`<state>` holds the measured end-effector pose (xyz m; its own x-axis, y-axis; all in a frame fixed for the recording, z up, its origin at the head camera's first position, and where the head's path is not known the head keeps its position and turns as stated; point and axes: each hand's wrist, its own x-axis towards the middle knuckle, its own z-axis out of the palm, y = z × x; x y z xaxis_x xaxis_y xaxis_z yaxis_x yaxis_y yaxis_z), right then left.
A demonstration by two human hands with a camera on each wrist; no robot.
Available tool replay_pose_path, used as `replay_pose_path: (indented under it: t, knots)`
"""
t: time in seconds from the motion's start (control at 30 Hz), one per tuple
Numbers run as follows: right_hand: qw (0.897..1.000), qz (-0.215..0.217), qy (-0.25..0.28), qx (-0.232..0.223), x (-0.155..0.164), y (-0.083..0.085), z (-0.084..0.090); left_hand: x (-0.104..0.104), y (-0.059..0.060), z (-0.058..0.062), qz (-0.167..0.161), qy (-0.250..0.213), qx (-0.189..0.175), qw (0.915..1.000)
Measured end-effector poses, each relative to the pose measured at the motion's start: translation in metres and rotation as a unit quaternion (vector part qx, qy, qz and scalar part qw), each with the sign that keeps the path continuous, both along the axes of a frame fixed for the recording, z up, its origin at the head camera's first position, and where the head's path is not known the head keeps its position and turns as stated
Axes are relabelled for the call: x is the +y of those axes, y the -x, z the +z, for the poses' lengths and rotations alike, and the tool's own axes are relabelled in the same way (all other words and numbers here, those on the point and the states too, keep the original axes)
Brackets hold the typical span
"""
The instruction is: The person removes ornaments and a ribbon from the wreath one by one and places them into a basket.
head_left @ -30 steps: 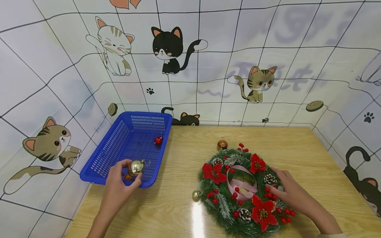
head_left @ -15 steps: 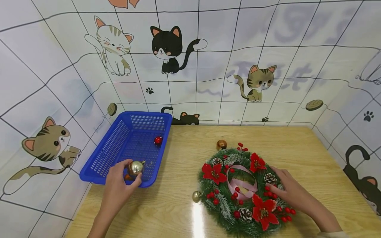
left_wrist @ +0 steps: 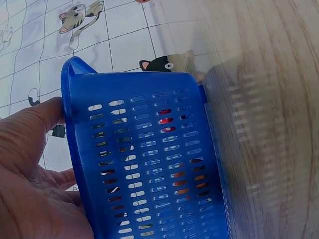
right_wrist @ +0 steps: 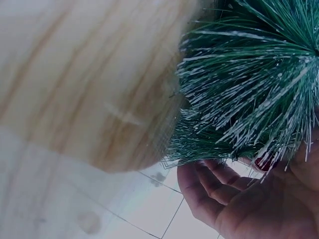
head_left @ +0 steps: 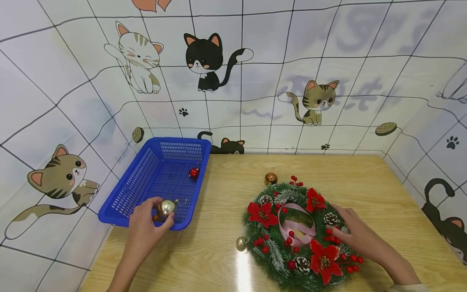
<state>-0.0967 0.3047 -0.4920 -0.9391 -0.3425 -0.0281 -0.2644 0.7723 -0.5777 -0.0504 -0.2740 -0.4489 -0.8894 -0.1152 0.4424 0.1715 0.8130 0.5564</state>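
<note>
My left hand (head_left: pixel 147 223) pinches a shiny gold Christmas bauble (head_left: pixel 168 207) between thumb and fingers, over the near end of a blue plastic basket (head_left: pixel 187 222). In the left wrist view the perforated basket wall (left_wrist: pixel 144 84) hides the bauble. On the right lies a green Christmas wreath (head_left: pixel 281 278) with red poinsettias, berries and pine cones. My right hand (head_left: pixel 359 235) grips its right side, thumb on top near the berries. In the right wrist view, the fingers (right_wrist: pixel 199 191) curl at the edge of the frosted needles (right_wrist: pixel 249 94).
Inside the basket are a red bauble (head_left: pixel 194 173) and an orange one (head_left: pixel 157 218), partly hidden by my left hand. A copper bauble (head_left: pixel 271 178) sits behind the wreath, and a small gold bauble (head_left: pixel 241 243) at its left edge. Pink ribbon (head_left: pixel 296 239) loops in the wreath's centre. Cat-patterned walls edge the table.
The held gold bauble has turned and dipped very slightly within my left fingers. My right hand and the wreath stay almost still.
</note>
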Motion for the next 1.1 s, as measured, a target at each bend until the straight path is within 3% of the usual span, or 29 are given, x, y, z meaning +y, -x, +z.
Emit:
replay_pose_path:
  t: [0.4, 0.93, 1.1]
  knots:
    - [1.0, -0.016, 0.012, -0.013, -0.0011, 0.0014, 0.0016, 0.0003, -0.0006, 0.0026, 0.005, 0.02, -0.035, 0.9992]
    - [1.0, 0.015, 0.014, -0.006, 0.005, 0.0057, -0.0001, -0.0014, -0.0017, 0.0033, 0.006, 0.042, -0.079, 0.996]
    - [1.0, 0.023, 0.012, -0.006, 0.0057, 0.0073, -0.0002, 0.0007, -0.0024, 0.0018, 0.011, 0.032, -0.062, 0.9975]
